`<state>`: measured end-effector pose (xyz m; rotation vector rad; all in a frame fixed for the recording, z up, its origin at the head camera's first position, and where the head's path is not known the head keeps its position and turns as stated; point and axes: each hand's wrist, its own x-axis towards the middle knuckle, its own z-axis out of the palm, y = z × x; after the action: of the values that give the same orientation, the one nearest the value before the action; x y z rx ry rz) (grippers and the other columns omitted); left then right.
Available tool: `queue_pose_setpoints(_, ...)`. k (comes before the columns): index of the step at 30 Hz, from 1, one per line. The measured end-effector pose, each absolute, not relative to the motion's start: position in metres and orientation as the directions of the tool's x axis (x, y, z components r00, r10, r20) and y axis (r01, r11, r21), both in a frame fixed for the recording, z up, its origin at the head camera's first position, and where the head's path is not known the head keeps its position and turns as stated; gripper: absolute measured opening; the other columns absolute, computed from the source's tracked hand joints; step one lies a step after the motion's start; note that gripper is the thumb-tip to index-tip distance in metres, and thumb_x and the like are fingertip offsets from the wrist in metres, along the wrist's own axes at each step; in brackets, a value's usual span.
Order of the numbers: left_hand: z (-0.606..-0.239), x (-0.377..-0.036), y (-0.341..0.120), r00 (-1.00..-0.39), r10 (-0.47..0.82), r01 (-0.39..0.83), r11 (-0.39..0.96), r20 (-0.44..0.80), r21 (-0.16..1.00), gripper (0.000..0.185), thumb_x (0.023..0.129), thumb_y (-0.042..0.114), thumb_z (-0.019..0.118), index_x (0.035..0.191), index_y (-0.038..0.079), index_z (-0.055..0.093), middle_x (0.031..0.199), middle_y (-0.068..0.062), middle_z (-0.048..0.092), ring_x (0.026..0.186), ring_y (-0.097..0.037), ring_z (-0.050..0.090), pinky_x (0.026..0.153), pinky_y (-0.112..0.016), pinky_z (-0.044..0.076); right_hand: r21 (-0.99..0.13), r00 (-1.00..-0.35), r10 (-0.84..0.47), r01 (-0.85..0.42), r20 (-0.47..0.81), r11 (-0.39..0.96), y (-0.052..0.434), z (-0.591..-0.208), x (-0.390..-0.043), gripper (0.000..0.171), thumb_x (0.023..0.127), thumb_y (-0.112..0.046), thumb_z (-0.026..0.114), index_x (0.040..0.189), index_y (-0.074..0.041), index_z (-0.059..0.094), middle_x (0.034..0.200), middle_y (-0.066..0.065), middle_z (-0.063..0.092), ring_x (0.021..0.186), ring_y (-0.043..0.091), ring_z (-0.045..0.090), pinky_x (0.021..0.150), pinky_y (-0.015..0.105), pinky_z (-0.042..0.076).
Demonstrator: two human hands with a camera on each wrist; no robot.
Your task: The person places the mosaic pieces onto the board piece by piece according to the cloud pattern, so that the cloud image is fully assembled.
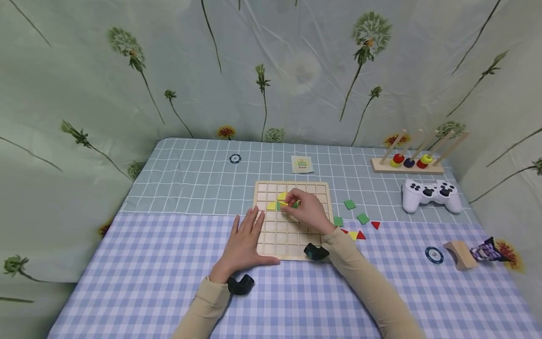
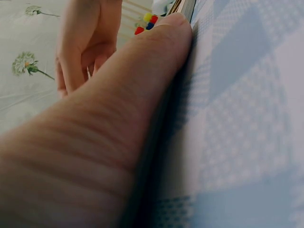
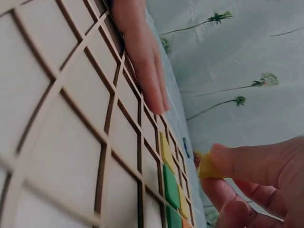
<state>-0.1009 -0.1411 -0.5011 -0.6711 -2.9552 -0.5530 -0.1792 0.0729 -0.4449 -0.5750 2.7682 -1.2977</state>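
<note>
A square wooden grid board [image 1: 275, 239] lies in front of the person. With fingers straight and spread, the left hand [image 1: 243, 242] rests along its left edge, thumb at the near edge. Above the far half of the board, the right hand [image 1: 308, 210] pinches a small yellow tile [image 3: 208, 167] between thumb and fingertips. In the right wrist view this tile is raised off the board; its full outline is hidden by the fingers. Below it, a green tile [image 3: 171, 185] and a yellow tile [image 3: 166, 149] sit in neighbouring grid cells, with more tiles partly covered by the right hand.
Right of the board lie loose green tiles [image 1: 362, 218] and red triangles [image 1: 375, 225]. A pattern card [image 1: 302, 164] is behind the board. Further right are a peg stand with beads [image 1: 408, 165], a white game controller [image 1: 432, 195], a round chip [image 1: 434, 254] and a wooden arch block [image 1: 460, 255].
</note>
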Motion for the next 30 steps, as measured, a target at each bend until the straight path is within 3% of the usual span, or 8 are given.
queue_pose_setpoints(9,-0.501,-0.101,-0.141,-0.903,0.409,0.428,0.845,0.129,0.322,0.126,0.062,0.081,0.061,0.151,0.003,0.018,0.157,-0.015,0.010,0.143,-0.027,0.004,0.112,-0.051,-0.001,-0.699,-0.924,-0.383,-0.290,0.025,0.654,0.047,-0.457,-0.184,0.016,0.078,-0.024,0.079,0.077,-0.016,0.064,0.069,-0.009,0.059,0.062,0.009,0.053,0.056,0.028,0.041)
queue_pose_setpoints(24,-0.501,-0.101,-0.141,-0.903,0.410,0.428,0.844,0.125,0.324,0.127,0.062,0.082,0.061,0.151,0.004,0.016,0.157,-0.014,0.008,0.143,-0.026,0.003,0.112,-0.050,-0.001,-0.590,-0.938,-0.331,-0.328,0.107,0.738,0.036,-0.457,-0.179,0.016,0.080,-0.024,0.077,0.069,-0.017,0.068,0.063,-0.010,0.059,0.057,0.007,0.053,0.051,0.027,0.041)
queue_pose_setpoints(30,-0.501,-0.101,-0.141,-0.904,0.407,0.428,0.844,0.133,0.323,0.127,0.062,0.083,0.060,0.151,0.003,0.017,0.157,-0.014,0.009,0.143,-0.027,0.005,0.112,-0.050,-0.001,-0.596,-0.941,-0.328,-0.311,0.083,0.740,0.039,-0.457,-0.177,0.019,0.075,-0.029,0.081,0.072,-0.017,0.066,0.061,-0.012,0.056,0.055,0.006,0.050,0.050,0.027,0.038)
